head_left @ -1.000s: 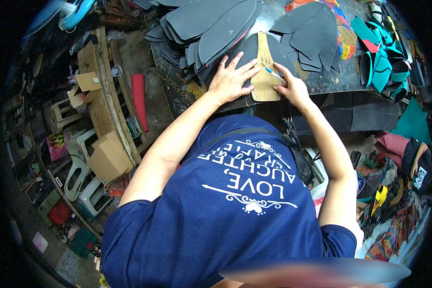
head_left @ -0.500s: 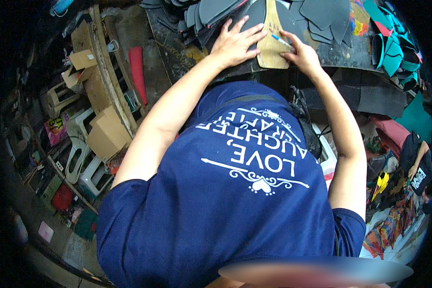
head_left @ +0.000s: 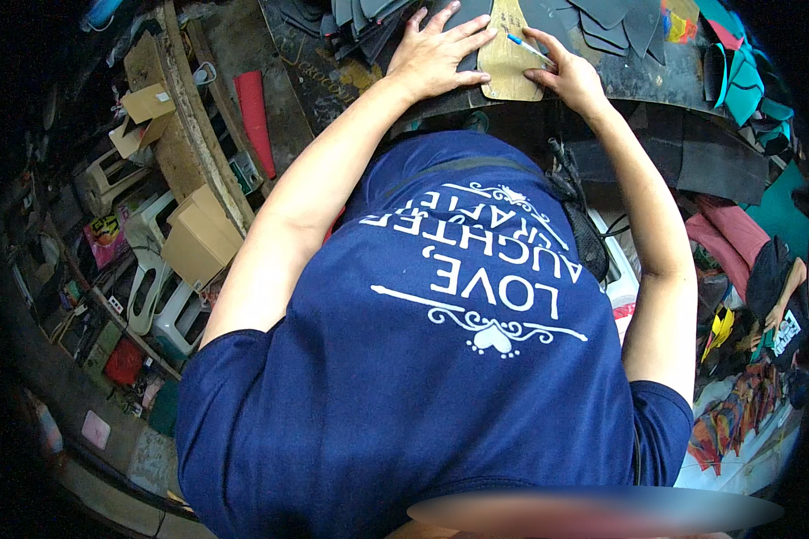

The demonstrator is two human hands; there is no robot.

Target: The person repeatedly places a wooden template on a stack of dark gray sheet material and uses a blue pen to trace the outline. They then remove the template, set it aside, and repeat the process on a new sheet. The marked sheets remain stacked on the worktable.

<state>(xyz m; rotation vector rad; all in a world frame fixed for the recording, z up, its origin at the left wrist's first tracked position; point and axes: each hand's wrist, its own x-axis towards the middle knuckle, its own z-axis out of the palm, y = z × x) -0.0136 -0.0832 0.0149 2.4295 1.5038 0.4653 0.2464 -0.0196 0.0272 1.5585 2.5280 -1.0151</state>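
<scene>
A tan, flat template point(head_left: 505, 79) with a narrow neck and a wider near end lies on dark grey sheet material on the work table. My left hand point(head_left: 436, 58) rests flat to its left, fingers spread, fingertips reaching the template's edge. My right hand point(head_left: 573, 79) is at the template's right edge, its thumb and fingers closed around a white pen point(head_left: 532, 50) with a blue end. The blue end points away to the left over the template. The pen's other end is hidden by my fingers.
Stacked dark grey cut pieces point(head_left: 360, 27) lie left of my left hand, with more grey pieces point(head_left: 616, 27) on the right. Teal pieces point(head_left: 742, 85) are piled at the far right. Cardboard boxes point(head_left: 200, 235) and plastic stools point(head_left: 178, 314) stand at left. Another person's arm point(head_left: 789, 292) shows at right.
The view has shifted, so the table and both hands sit higher in the picture. My hands keep nearly the same places on the template, and the right still holds the pen.
</scene>
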